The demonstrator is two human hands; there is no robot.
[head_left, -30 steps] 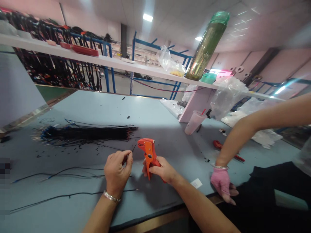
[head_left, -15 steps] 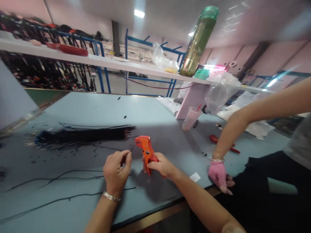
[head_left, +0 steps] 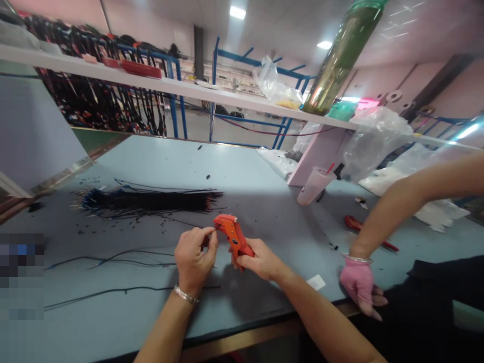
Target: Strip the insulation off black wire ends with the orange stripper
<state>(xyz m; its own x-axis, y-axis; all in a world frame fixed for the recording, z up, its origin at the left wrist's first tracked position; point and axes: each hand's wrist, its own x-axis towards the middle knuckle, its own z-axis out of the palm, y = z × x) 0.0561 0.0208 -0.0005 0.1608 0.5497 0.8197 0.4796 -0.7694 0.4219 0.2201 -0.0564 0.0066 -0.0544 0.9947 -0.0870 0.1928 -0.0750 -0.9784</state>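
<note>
My right hand (head_left: 257, 258) is wrapped round the handles of an orange wire stripper (head_left: 233, 236), held upright above the table. Pinched in my left hand (head_left: 195, 254) is a thin black wire (head_left: 185, 222), its end at the stripper's jaws; my fingers hide part of it. Behind my hands lies a thick bundle of black wires (head_left: 159, 200), with blue ends at its left and coppery ends at its right. Several loose black wires (head_left: 113, 290) lie on the table left of my left wrist.
At the right, a co-worker's pink-gloved hand (head_left: 359, 282) rests at the table edge near red-handled pliers (head_left: 353, 223). A plastic cup (head_left: 315, 186) with a red straw stands by the shelf support (head_left: 310, 154). A green bottle (head_left: 342, 58) stands on the shelf (head_left: 189, 88). Black scraps litter the table.
The wire in my left hand has come to the stripper's jaws, and the two hands are closer together. The stripper leans more to the left. The whole view has shifted.
</note>
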